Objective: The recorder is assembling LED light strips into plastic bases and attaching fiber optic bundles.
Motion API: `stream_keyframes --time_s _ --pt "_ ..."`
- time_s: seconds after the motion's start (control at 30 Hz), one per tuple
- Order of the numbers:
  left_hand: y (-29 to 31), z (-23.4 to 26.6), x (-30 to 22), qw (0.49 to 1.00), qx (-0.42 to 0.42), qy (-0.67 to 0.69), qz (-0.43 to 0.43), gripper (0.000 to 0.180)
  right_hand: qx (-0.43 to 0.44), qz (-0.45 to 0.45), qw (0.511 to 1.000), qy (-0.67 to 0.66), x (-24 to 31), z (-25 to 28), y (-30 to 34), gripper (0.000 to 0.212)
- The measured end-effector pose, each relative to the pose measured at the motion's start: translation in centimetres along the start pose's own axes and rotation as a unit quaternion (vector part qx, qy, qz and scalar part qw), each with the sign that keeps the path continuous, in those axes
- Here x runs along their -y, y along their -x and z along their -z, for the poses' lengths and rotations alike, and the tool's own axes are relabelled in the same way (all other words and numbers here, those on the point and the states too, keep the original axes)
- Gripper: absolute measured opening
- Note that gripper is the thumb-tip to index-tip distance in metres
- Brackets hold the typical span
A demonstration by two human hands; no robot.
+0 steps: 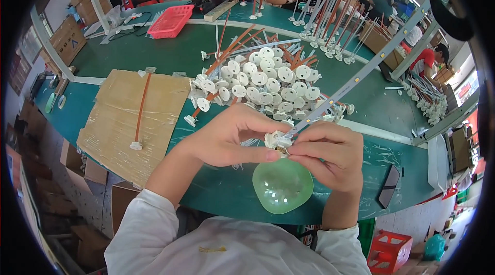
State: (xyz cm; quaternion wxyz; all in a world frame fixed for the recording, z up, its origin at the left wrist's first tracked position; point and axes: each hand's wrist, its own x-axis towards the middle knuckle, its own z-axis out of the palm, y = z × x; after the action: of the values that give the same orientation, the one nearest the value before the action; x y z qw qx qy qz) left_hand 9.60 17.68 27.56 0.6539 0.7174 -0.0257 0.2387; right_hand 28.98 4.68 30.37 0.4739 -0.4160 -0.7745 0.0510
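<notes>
My left hand (224,133) is closed on a white round plastic base (273,140), thumb below and fingers above. From that base a long LED strip (356,79) with yellow chips slants up to the far right. The fingertips of my right hand (332,154) are pinched together against the base and the strip's lower end; what small part they grip is hidden. Just below both hands stands a pale green bowl (282,187), its contents too small to name. Beyond them lies a heap of white round bases (265,76) on orange and grey strips.
A flattened cardboard sheet (113,125) at left bears one orange strip with a base. A phone (389,186) lies at right. Farther off are a pink basket (170,21), upright strips (335,22) and a metal frame post (423,61). People work across the table.
</notes>
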Motion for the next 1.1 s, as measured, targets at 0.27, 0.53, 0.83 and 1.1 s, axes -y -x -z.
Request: stream_keyframes --time_s 0.27,0.53,0.83,1.1 --pt "-0.5 -0.1 0.4 0.995 0.029 0.093 0.011 0.040 -0.088 0.060 0.980 0.167 0.1 -0.9 -0.1 0.019" --pt "-0.7 0.1 1.3 0.986 -0.021 0.161 -0.022 0.040 0.024 -0.122 0.981 0.147 0.1 -0.2 4.3 0.023" --pt "-0.4 -0.3 2.6 0.966 -0.057 0.251 0.009 0.038 0.341 -0.245 0.900 0.116 -2.1 -4.9 10.9 0.026" --pt "8.5 -3.5 5.4 0.950 -0.222 0.216 -0.031 0.043 0.166 -0.273 0.946 0.064 -2.3 -4.9 13.3 0.010"
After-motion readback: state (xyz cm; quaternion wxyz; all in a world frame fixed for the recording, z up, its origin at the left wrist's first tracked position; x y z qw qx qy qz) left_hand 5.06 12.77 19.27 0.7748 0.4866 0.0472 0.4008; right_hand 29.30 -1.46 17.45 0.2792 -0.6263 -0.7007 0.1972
